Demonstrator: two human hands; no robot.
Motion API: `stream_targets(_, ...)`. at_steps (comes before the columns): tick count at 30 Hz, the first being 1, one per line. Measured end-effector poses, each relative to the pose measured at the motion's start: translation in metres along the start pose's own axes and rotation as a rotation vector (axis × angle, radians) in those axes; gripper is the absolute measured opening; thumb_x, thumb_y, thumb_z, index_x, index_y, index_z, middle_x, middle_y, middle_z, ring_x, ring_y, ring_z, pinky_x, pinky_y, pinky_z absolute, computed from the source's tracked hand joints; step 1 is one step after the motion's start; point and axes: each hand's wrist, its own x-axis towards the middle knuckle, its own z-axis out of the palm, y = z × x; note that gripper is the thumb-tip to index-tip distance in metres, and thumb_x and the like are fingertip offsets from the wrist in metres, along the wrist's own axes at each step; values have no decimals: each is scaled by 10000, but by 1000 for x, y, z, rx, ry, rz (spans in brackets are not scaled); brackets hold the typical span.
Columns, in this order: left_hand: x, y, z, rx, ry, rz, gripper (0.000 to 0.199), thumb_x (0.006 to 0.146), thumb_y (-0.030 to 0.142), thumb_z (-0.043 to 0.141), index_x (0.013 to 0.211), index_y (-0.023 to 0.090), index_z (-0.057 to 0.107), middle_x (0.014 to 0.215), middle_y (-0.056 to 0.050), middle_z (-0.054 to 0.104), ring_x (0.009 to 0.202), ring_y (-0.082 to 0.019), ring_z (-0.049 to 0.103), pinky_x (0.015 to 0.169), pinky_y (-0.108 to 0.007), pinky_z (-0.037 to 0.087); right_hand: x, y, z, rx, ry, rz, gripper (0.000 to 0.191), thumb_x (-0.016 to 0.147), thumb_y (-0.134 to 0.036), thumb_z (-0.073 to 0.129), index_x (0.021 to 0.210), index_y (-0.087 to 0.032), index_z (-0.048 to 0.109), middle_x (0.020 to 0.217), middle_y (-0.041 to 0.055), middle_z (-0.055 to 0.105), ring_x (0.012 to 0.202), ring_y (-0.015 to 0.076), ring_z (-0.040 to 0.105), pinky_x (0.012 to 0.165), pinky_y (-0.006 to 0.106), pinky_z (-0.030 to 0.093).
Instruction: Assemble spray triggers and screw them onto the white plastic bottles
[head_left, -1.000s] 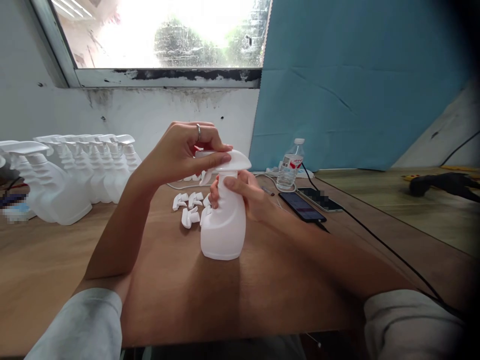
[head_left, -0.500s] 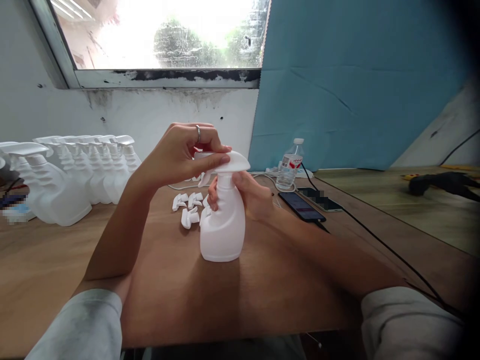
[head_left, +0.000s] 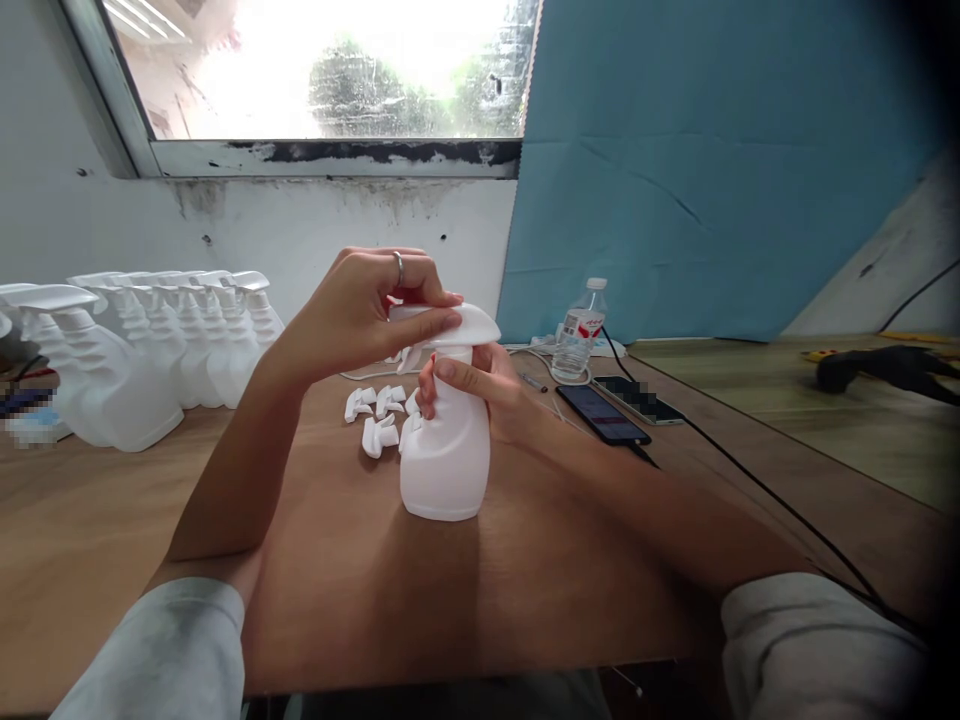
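A white spray bottle (head_left: 446, 465) stands upright on the wooden table in front of me, its trigger sprayer head (head_left: 474, 325) seated on top with the rounded end toward the right. My left hand (head_left: 390, 300), a ring on one finger, pinches that head from the left between thumb and fingers. Just below it, my right hand (head_left: 495, 390) is wrapped round the bottle's neck, thumb across the front and fingertips showing on the left side. Several loose white sprayer parts (head_left: 381, 437) lie on the table behind and left of the bottle, some of them hidden by it.
Several assembled white spray bottles (head_left: 127, 380) stand in a row at the left. A clear water bottle (head_left: 579, 335), a phone (head_left: 604, 414), a second phone (head_left: 639, 400) and cables lie at the right. A dark object (head_left: 885, 370) rests farther right.
My right thumb has moved left across the front of the bottle's neck. My left hand keeps its hold on the sprayer head, and the bottle stays in place.
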Motion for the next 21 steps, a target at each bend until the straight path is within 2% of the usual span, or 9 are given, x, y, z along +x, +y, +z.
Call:
stream_targets(7, 2, -4, 0, -21, -12, 17, 207, 808, 298, 656, 649, 187, 584, 704, -11, 638, 754, -156, 656, 638, -260, 500, 10, -1, -18, 100, -285, 285, 256, 728, -275, 636, 952, -174, 561, 761, 23, 616, 637, 132, 541, 580, 250, 466)
stream_targets(11, 2, -4, -2, -34, -27, 20, 244, 814, 359, 655, 663, 177, 594, 702, -16, 614, 785, -164, 663, 649, -257, 502, 9, -2, -14, 19, -242, 227, 96, 762, -226, 548, 825, -156, 564, 699, 18, 581, 641, 124, 510, 630, 249, 446)
stream_targets(16, 1, -5, -5, -96, -63, 25, 293, 880, 381, 565, 665, 183, 590, 687, -14, 602, 684, -131, 609, 683, -292, 529, 6, -2, -10, 28, -233, 236, 190, 786, -259, 562, 946, -157, 570, 681, 17, 598, 619, 135, 532, 616, 265, 441)
stream_targets(19, 1, -7, -7, -128, -110, 49, 218, 883, 344, 566, 737, 193, 628, 735, -23, 648, 680, -131, 602, 643, -289, 516, 5, -2, -10, 21, -206, 202, 112, 796, -237, 554, 860, -148, 575, 683, 25, 610, 639, 140, 559, 644, 276, 454)
stream_targets(21, 0, -8, -10, -76, -122, 45, 132, 839, 328, 632, 813, 203, 664, 800, -28, 687, 719, -141, 620, 612, -272, 502, 4, -3, -10, -5, -205, 206, 140, 812, -247, 565, 899, -140, 591, 758, 45, 644, 698, 149, 593, 681, 283, 469)
